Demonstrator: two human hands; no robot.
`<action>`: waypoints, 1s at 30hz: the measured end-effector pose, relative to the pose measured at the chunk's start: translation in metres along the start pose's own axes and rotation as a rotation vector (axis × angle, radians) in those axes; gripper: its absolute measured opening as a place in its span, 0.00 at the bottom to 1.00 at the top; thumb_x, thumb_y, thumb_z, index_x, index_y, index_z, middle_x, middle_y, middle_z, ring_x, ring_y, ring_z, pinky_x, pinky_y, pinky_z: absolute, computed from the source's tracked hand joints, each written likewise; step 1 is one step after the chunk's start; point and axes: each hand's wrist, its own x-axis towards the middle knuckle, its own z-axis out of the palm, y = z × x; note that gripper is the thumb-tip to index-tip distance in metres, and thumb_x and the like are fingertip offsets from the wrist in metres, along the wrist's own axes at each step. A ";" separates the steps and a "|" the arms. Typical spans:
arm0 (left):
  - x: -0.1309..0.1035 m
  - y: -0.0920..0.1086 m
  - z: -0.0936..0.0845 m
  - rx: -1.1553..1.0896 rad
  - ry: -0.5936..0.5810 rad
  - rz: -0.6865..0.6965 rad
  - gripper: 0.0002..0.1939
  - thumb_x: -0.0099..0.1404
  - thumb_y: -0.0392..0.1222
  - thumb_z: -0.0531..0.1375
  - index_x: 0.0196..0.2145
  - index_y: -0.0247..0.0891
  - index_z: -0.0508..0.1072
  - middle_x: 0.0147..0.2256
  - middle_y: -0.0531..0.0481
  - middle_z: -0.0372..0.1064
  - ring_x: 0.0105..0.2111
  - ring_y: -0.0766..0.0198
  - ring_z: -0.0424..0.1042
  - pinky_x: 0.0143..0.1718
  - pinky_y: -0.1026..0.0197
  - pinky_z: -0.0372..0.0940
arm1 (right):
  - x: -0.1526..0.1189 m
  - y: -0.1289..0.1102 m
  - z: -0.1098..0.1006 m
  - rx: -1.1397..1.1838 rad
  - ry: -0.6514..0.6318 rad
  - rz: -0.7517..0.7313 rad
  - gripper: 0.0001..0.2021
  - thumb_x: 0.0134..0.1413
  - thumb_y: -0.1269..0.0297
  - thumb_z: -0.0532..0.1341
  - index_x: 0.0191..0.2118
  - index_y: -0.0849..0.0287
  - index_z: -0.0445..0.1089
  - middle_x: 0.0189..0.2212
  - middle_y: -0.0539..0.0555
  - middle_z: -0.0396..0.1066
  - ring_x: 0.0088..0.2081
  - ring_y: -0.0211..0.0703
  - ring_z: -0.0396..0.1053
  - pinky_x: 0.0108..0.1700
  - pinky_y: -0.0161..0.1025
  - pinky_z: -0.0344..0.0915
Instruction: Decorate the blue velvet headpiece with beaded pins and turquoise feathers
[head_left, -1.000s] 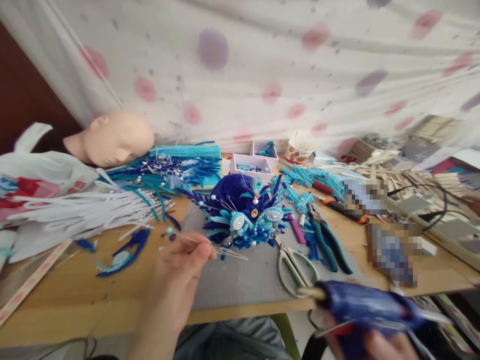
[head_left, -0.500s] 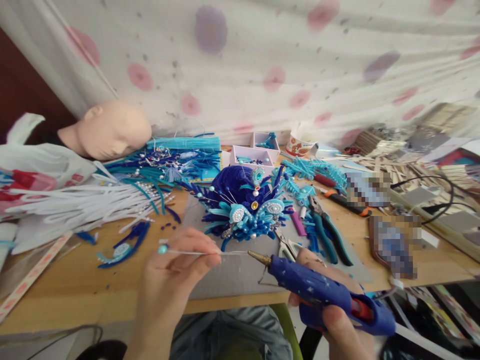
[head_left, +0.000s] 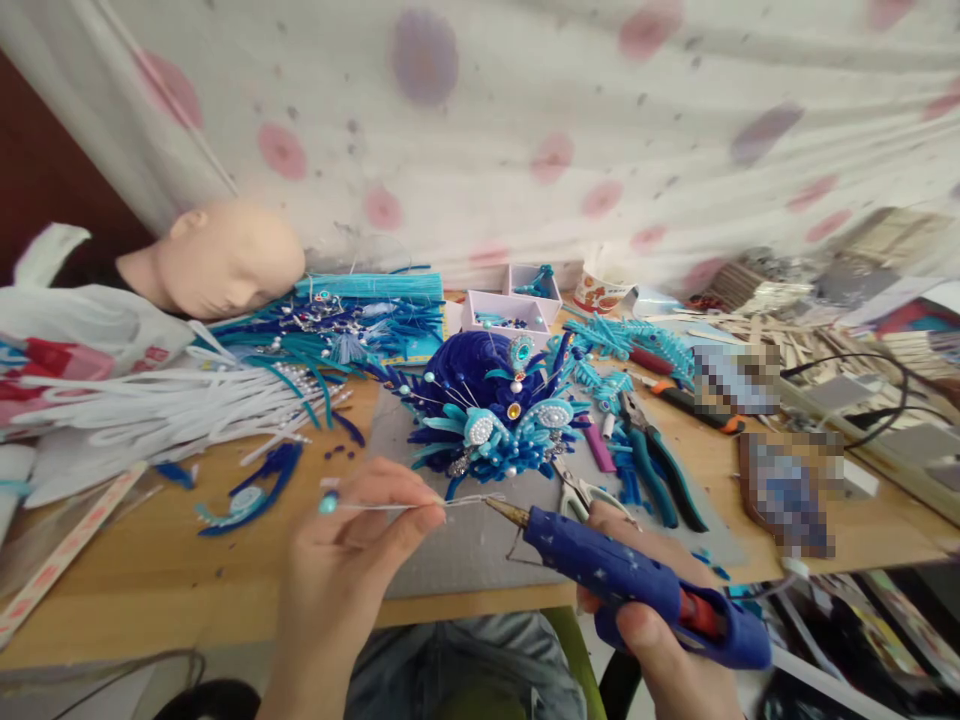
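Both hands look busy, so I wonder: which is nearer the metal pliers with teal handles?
Right. The right hand is just below the metal pliers with teal handles in the picture; the left hand is farther off, to their left.

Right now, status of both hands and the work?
Left hand pinching beaded strands. Right hand holding glue gun, nozzle at strand ends. Blue ornament just beyond; scissors partly behind glue gun.

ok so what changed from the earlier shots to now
The right hand has brought the glue gun up and left, its nozzle now by the free end of the beaded stems. The left hand keeps hold of them. Nothing was let go. The blue headpiece and pliers stayed put.
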 end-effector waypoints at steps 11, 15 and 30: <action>-0.001 -0.003 -0.005 0.006 0.146 0.008 0.05 0.54 0.38 0.72 0.27 0.48 0.82 0.25 0.56 0.77 0.26 0.66 0.75 0.26 0.67 0.70 | -0.010 0.010 -0.005 -0.065 0.022 0.013 0.31 0.58 0.33 0.56 0.20 0.56 0.68 0.18 0.51 0.63 0.22 0.44 0.64 0.26 0.40 0.58; -0.001 -0.005 -0.001 -0.074 0.192 -0.077 0.05 0.53 0.38 0.73 0.26 0.47 0.82 0.25 0.56 0.77 0.27 0.68 0.74 0.29 0.70 0.69 | -0.007 0.006 -0.001 -0.008 0.067 -0.010 0.28 0.58 0.36 0.58 0.24 0.56 0.74 0.21 0.52 0.68 0.26 0.46 0.67 0.29 0.41 0.60; -0.010 -0.008 0.009 -0.105 0.247 -0.178 0.05 0.55 0.39 0.72 0.27 0.48 0.82 0.27 0.59 0.77 0.29 0.73 0.74 0.32 0.75 0.68 | 0.002 -0.003 0.011 -0.156 0.013 -0.102 0.31 0.59 0.34 0.55 0.20 0.58 0.64 0.18 0.47 0.57 0.21 0.36 0.57 0.24 0.37 0.50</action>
